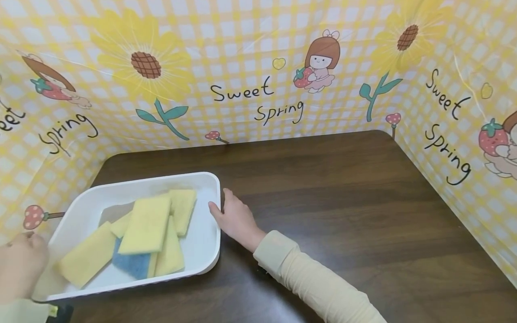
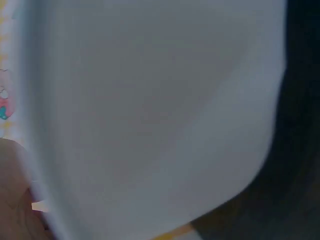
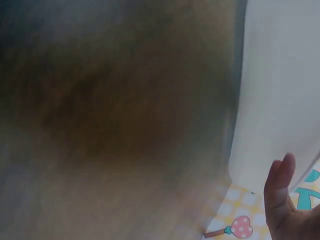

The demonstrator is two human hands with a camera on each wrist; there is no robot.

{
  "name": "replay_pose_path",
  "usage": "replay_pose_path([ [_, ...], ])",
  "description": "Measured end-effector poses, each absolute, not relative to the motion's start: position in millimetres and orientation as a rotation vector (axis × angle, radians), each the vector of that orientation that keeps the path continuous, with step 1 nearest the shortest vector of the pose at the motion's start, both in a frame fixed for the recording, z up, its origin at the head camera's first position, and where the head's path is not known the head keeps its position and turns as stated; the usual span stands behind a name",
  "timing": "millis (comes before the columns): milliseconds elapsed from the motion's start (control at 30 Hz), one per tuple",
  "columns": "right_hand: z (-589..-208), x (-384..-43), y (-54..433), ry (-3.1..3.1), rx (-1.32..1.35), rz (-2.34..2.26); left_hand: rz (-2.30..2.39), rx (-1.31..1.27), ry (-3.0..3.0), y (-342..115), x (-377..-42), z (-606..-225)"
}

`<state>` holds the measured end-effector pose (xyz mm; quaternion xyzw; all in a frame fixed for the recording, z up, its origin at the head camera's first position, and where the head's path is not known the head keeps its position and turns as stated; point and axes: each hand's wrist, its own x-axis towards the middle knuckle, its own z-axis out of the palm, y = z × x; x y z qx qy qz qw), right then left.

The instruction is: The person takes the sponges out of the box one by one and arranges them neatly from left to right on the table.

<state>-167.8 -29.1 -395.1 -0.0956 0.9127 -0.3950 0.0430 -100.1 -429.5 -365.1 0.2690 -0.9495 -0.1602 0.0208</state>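
Right fingers [image 1: 228, 195] partly spread, astride white tray's rim [image 1: 210, 176]

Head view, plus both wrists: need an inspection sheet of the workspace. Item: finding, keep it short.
Surface: dark wood-grain table.
Job's things: white tray holding loosely heaped yellow sponges, one showing a blue side.
Clutter: only a dark item by the left sleeve, too cut off to identify.
Hands: right hand grips the tray's right end, thumb over the rim; left hand at the left end, blurred, grip unclear.
Cables: nothing seen.
Surroundings: yellow-checked cloth with flowers and "Sweet Spring" lettering behind and at both sides.
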Motion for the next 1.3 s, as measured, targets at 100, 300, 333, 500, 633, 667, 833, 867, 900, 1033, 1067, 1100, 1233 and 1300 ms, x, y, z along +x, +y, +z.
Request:
replay_pose_path([
  [100, -399.2, -166.1, -33.5, 2.794, -0.270, -1.194, -0.388, 0.801, -3.046, -429.5, -100.3, -369.3],
  [300, -404.2, -162.2, -40.9, 2.855, -0.244, -1.091, -0.494, 0.811, -3.158, -427.7, -102.1, -374.2],
  [333, -404.3, -161.6, -42.0, 2.860, -0.240, -1.078, -0.509, 0.819, -3.155, -427.8, -102.6, -374.9],
  [500, -400.7, -159.6, -46.4, 2.854, -0.226, -1.027, -0.536, 0.794, -3.095, -430.8, -104.0, -378.1],
  [633, -399.3, -158.8, -49.1, 2.853, -0.198, -0.997, -0.548, 0.723, -3.046, -427.6, -102.3, -379.0],
  [667, -399.5, -158.7, -49.5, 2.857, -0.192, -0.993, -0.534, 0.707, -3.046, -426.9, -102.2, -379.7],
  [833, -400.3, -159.6, -50.4, 2.878, -0.199, -0.987, -0.478, 0.708, -3.084, -429.7, -103.4, -386.8],
  [867, -400.1, -160.0, -50.4, 2.883, -0.202, -0.987, -0.464, 0.713, -3.082, -430.3, -103.6, -388.1],
  [900, -399.8, -160.5, -50.4, 2.888, -0.205, -0.982, -0.468, 0.727, -3.068, -430.3, -104.0, -389.1],
  [1033, -399.3, -161.3, -50.0, 2.895, -0.227, -0.963, -0.514, 0.785, -2.976, -427.3, -104.8, -389.7],
  [1067, -399.1, -161.3, -50.0, 2.891, -0.233, -0.960, -0.522, 0.787, -2.960, -426.8, -104.6, -389.5],
  [1100, -399.3, -161.4, -50.2, 2.888, -0.237, -0.958, -0.531, 0.791, -2.952, -426.4, -104.3, -389.3],
  [1233, -398.5, -161.1, -50.4, 2.875, -0.241, -0.945, -0.554, 0.797, -2.958, -426.1, -103.7, -389.3],
  [1300, -398.7, -160.9, -50.6, 2.872, -0.238, -0.929, -0.562, 0.798, -2.979, -425.8, -104.1, -388.9],
])
